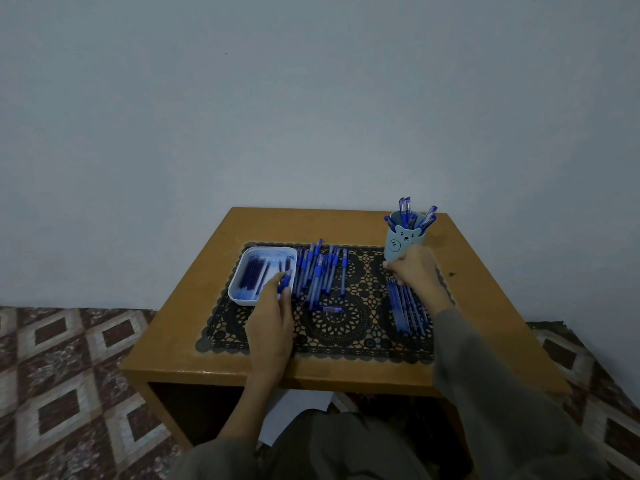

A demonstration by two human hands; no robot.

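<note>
At the right-hand rim of the white tray (242, 301), a blue pen (285, 281) is gripped by the left hand (273, 313), its fingers curled round the barrel. Dark refills (254, 277) are laid inside the tray, and a pile of pens (320, 271) is spread just to the right of it. Well to the right of the tray, the right hand (417, 270) is set on the far ends of a row of pens (407, 313); its fingers are bent down, but whether one is pinched cannot be told. Farther right of the tray and behind it, a bear cup (401, 242) is stood with pens in it. Sorting is judged to be in mid-course, with one pen in hand beside the tray. Next, the held pen would need to be lifted clear of the rim and carried right of the tray without the pile being knocked.
</note>
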